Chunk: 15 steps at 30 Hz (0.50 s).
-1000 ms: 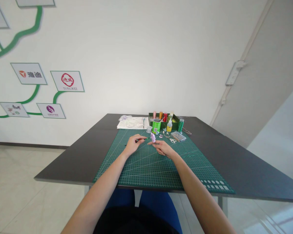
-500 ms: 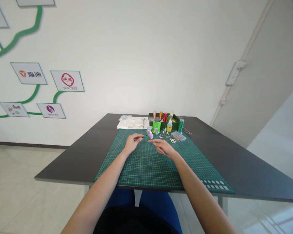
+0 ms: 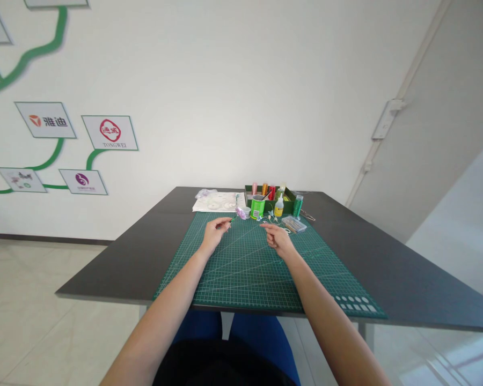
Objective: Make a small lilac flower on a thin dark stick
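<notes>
My left hand (image 3: 215, 231) pinches the thin green stem of a small purple flower (image 3: 241, 213), whose head points up and to the right. Over the cutting mat, my right hand (image 3: 278, 238) is to the right of the flower and apart from it. Its index finger points left, the thumb lies close beneath, and the other fingers are curled in. Whatever may be between those fingertips is too small to make out. Behind the right hand, white-handled scissors (image 3: 286, 230) are partly covered.
A green cutting mat (image 3: 241, 273) covers the middle of the dark table (image 3: 132, 252). At the back are white sheets (image 3: 213, 202), a green can (image 3: 257, 208), a glue bottle (image 3: 279, 207), a box with thread spools (image 3: 290, 201), a green spool (image 3: 298, 207) and a clear case (image 3: 293, 224).
My right hand has moved right, away from the flower. My left hand has shifted slightly left and up, carrying the flower with it.
</notes>
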Each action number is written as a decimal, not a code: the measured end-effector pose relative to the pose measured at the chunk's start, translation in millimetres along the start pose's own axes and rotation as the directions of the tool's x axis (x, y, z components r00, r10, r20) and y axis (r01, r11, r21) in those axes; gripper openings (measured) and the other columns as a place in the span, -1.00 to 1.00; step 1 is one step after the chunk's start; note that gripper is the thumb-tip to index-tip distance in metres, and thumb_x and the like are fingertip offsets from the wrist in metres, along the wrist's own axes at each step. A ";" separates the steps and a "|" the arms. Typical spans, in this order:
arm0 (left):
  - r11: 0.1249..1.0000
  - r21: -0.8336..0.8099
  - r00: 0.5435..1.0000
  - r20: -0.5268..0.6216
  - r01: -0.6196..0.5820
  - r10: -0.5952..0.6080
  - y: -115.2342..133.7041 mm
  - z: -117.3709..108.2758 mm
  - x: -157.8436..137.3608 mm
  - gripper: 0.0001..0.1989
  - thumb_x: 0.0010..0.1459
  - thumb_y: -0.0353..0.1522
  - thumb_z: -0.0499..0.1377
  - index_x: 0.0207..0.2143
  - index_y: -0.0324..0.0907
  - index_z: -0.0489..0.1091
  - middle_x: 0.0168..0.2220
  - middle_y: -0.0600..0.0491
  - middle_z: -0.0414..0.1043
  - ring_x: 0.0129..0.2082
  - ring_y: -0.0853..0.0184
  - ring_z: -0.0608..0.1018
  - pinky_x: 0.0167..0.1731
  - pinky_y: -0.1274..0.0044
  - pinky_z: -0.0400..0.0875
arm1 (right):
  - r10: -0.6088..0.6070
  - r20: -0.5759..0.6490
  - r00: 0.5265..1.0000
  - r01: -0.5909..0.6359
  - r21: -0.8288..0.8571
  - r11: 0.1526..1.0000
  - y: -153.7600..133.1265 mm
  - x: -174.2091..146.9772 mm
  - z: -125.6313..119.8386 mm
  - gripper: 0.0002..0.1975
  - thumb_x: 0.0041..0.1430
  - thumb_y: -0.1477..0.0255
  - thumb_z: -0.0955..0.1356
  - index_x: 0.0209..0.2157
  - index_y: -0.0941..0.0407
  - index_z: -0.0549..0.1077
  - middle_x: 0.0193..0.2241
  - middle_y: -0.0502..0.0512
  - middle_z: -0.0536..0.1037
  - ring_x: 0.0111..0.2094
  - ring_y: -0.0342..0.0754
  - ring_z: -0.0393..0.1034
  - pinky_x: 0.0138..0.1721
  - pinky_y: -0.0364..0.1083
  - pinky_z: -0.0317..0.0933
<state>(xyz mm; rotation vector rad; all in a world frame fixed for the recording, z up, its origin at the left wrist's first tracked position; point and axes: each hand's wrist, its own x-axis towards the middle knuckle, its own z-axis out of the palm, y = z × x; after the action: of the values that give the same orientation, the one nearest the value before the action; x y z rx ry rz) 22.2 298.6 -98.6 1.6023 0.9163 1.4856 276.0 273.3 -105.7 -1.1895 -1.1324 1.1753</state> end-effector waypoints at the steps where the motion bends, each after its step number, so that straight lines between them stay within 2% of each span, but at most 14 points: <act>1: 1.000 -0.002 1.000 -0.001 0.003 -0.003 0.6 0.2 -0.2 -0.66 0.01 -0.27 0.30 -0.18 -0.25 0.63 -0.42 0.00 0.56 -0.52 0.39 0.42 -0.52 0.57 0.28 | 0.009 -0.035 0.999 -0.010 -0.045 0.999 2.6 1.8 -0.5 -0.65 0.11 0.38 0.34 -0.08 0.23 0.49 -0.78 -0.23 0.17 -0.77 -0.22 -0.02 -0.70 -0.21 -0.20; 4: 1.000 -0.005 1.000 0.002 0.013 -0.013 2.2 0.8 -1.1 -0.65 0.00 -0.26 0.31 -0.18 -0.25 0.63 -0.43 0.01 0.54 -0.52 0.40 0.41 -0.56 0.59 0.23 | -0.003 -0.151 0.988 -0.029 -0.207 0.978 9.2 6.1 -1.9 -0.73 0.10 0.45 0.34 -0.15 0.21 0.51 -0.74 -0.16 0.28 -0.76 -0.19 0.07 -0.68 -0.19 -0.10; 7: 1.000 -0.005 1.000 0.006 0.022 -0.022 3.4 1.6 -2.1 -0.64 0.00 -0.25 0.32 -0.17 -0.25 0.63 -0.43 0.01 0.53 -0.52 0.40 0.40 -0.58 0.60 0.20 | -0.092 -0.243 0.966 -0.007 -0.378 0.926 12.0 7.9 -3.8 -0.81 0.08 0.50 0.35 -0.23 0.15 0.54 -0.68 -0.07 0.38 -0.68 -0.13 0.22 -0.57 -0.14 0.07; 11: 1.000 -0.003 1.000 0.013 0.025 -0.024 4.3 2.5 -3.0 -0.64 0.00 -0.23 0.33 -0.17 -0.24 0.63 -0.43 0.01 0.54 -0.52 0.39 0.40 -0.58 0.60 0.21 | -0.238 -0.293 0.926 0.044 -0.544 0.838 10.8 5.0 -5.8 -0.82 0.08 0.50 0.36 -0.26 0.10 0.57 -0.56 0.04 0.47 -0.46 0.00 0.38 -0.38 -0.08 0.17; 15: 0.998 -0.019 0.998 0.019 0.052 -0.052 3.9 3.6 -3.1 -0.62 -0.01 -0.22 0.35 -0.15 -0.25 0.63 -0.45 0.02 0.52 -0.55 0.42 0.39 -0.60 0.60 0.20 | -0.336 -0.325 0.884 0.066 -0.625 0.778 8.8 -0.5 -5.7 -0.78 0.10 0.50 0.36 -0.19 0.11 0.56 -0.40 0.14 0.52 -0.30 0.07 0.42 -0.26 -0.04 0.20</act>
<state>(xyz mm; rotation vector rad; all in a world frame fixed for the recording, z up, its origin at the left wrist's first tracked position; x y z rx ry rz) 25.6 293.9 -96.7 1.5643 0.9227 1.4374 281.2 272.6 -114.8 -1.6509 -1.2929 0.3352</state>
